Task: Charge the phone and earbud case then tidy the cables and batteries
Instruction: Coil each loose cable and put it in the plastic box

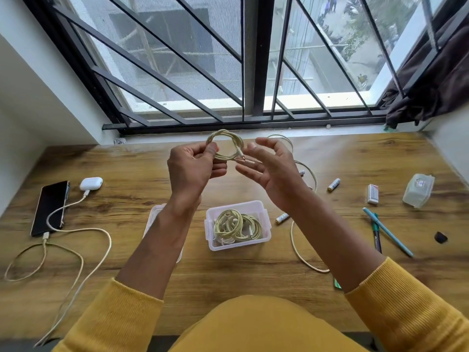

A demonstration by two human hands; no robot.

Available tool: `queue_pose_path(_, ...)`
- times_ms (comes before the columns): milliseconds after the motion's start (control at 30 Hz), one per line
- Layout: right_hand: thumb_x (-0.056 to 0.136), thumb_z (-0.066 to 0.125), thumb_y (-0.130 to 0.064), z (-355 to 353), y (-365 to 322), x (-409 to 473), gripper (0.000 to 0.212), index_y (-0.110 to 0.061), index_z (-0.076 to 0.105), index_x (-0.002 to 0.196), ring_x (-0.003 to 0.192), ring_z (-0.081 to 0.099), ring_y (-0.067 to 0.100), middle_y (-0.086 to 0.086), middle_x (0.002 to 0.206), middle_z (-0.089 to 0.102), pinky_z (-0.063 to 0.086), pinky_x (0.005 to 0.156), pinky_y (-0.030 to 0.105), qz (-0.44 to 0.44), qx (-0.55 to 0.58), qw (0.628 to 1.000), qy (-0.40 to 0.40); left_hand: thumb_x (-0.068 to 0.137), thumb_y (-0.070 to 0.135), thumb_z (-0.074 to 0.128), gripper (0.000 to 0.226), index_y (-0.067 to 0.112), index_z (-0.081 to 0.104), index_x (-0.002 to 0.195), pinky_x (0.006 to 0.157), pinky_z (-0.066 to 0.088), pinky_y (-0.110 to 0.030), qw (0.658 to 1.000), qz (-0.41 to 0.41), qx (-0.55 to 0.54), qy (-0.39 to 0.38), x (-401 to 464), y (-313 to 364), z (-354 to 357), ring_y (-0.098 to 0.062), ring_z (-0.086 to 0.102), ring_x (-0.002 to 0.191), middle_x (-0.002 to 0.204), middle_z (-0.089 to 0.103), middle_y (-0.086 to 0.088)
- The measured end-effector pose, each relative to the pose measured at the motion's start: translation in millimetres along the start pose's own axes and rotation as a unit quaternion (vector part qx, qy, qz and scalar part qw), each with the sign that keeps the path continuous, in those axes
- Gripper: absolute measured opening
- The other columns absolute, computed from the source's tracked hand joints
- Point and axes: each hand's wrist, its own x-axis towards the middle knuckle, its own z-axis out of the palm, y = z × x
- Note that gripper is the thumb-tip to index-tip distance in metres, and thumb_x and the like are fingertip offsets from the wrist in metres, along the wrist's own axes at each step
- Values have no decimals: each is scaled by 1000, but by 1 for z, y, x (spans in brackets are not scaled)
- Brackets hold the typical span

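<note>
My left hand (195, 167) pinches a coiled yellowish cable (224, 143), held up above the wooden desk (241, 288). My right hand (269, 168) hovers beside the coil with fingers spread, close to the cable's plug end. Below them, a clear plastic box (264, 213) holds several coiled cables. At the left lie a black phone (50, 207) and a white earbud case (90, 183), each with a cable plugged in. Two batteries (333, 184) (282, 217) lie loose to the right of the box. Another loose cable (297, 242) trails under my right forearm.
The box's lid (153, 217) lies left of the box, partly under my left arm. At the right are two pens (388, 232), a small white carton (372, 194), a clear plastic case (417, 190) and a small black object (440, 237). A barred window runs along the desk's far edge.
</note>
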Motion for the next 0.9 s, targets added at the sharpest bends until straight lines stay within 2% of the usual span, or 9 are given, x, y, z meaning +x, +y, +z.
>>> queue_pose_path(67,104,67,-25,-1,5,-4,38,-5,49,131,118,69,46,25,124,67,61,95,52,26,17,999,11,102,15,70,19,-2,77,103,59,64,-32,1000,-4,0,14,0,-1,-1,-31,79,68,76,78,-17)
queue_pose_path(133,98,69,-32,-4,10,-8,51,-4,49,136,114,71,45,28,128,66,62,91,49,54,61,997,5,102,14,69,17,-1,76,101,60,64,-31,999,-19,-18,22,-2,-1,-2,-30,79,67,78,78,-18)
queue_pose_path(200,91,71,-29,-6,17,-12,57,-4,52,138,114,72,41,27,133,66,61,92,48,62,74,995,-36,103,14,68,17,-1,75,101,60,64,-29,996,-51,-63,23,-4,-1,-2,-28,78,67,78,78,-18)
queue_pose_path(300,95,73,-12,-4,25,-13,46,-2,57,136,110,71,32,17,126,70,58,93,45,25,8,996,-83,104,14,66,17,-2,71,104,59,63,-25,982,-111,-152,-15,-10,0,0,-22,78,66,80,79,-18)
queue_pose_path(367,99,70,-9,0,25,-10,33,-3,64,130,102,71,21,11,117,73,54,85,38,3,-19,997,-74,104,13,65,20,-5,68,111,60,63,-24,968,-142,-199,-49,-15,0,2,-22,79,69,84,79,-20)
queue_pose_path(500,99,68,-9,1,16,-3,29,-4,69,128,87,69,10,5,113,77,43,72,27,-3,-26,999,-43,105,13,63,23,-6,67,117,62,63,-24,952,-171,-241,-78,-22,-2,6,-24,80,75,91,80,-21)
queue_pose_path(600,99,67,-7,-2,13,1,27,-1,70,125,80,67,11,8,107,76,39,66,26,-4,-28,999,-45,104,17,66,24,-4,70,114,62,64,-26,954,-175,-226,-88,-24,-4,4,-24,80,75,91,79,-23)
queue_pose_path(767,101,62,-2,-8,9,4,20,1,71,118,72,58,13,10,95,72,44,62,23,-16,-28,999,-41,101,38,63,38,2,71,111,76,66,-43,972,-177,-111,-104,-21,-10,-5,-36,79,86,99,78,-24)
queue_pose_path(900,102,60,1,-9,9,3,19,6,70,117,71,59,15,18,95,68,51,65,24,-19,-64,994,-84,110,44,45,40,13,69,119,84,61,-42,990,-86,-36,-107,-10,-11,-3,-25,74,93,107,77,-16)
